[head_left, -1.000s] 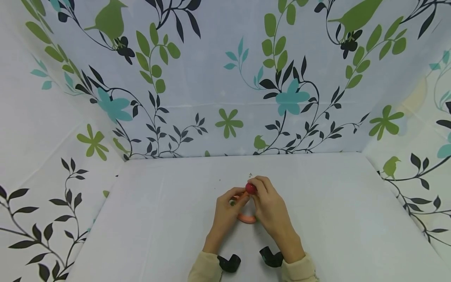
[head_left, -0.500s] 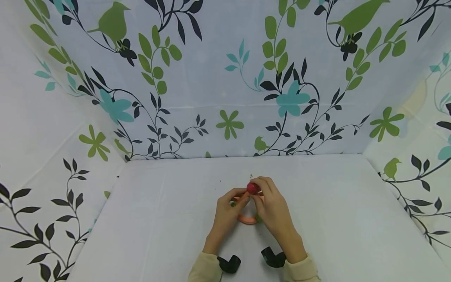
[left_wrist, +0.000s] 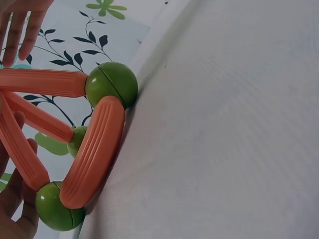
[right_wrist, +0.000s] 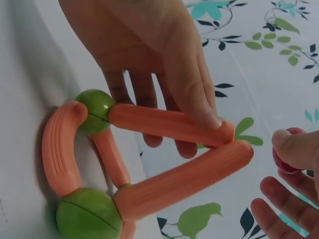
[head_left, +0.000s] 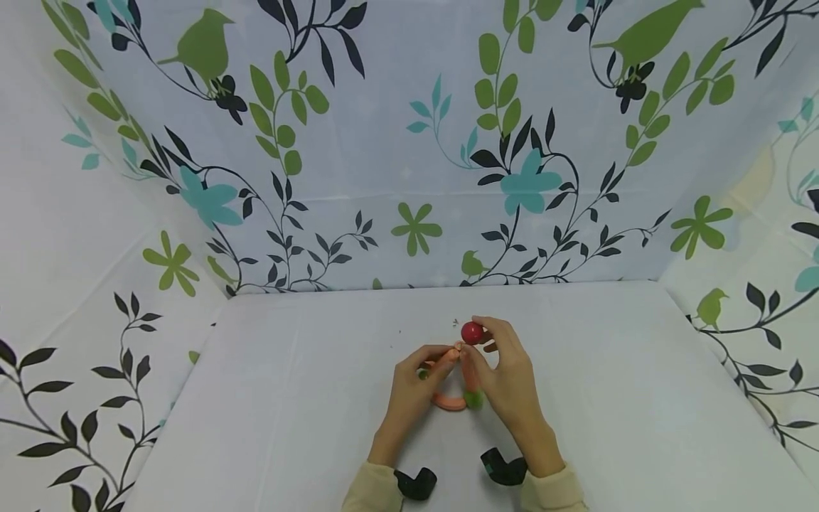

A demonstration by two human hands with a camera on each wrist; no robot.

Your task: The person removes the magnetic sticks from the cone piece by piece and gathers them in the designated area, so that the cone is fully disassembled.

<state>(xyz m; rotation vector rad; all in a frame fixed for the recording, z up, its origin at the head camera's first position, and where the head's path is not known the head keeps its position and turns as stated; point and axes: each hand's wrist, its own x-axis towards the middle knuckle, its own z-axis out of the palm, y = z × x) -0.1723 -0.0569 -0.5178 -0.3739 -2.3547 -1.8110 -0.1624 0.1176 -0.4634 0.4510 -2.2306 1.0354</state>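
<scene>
My left hand (head_left: 412, 387) grips the upper ends of ridged orange rods (right_wrist: 174, 179), where two of them meet at a point. These rods belong to a toy frame with green balls (left_wrist: 112, 84) at its lower corners and a curved orange piece (left_wrist: 97, 149) along its base. Between the fingertips of my right hand (head_left: 508, 377) is a red ball (head_left: 472, 333), held just above and right of that meeting point. In the right wrist view, a gap shows between the red ball and the rod ends. The left wrist view does not show the ball.
The frame stands on a white table (head_left: 307, 398). Behind it hangs a cloth (head_left: 358, 163) printed with leaves and birds. Black wrist pieces (head_left: 417, 483) sit by both cream sleeves (head_left: 552, 491).
My right hand has moved right and a little up with the red ball, away from the joined rod ends, uncovering a right-hand rod and green ball. My left hand stays nearly still.
</scene>
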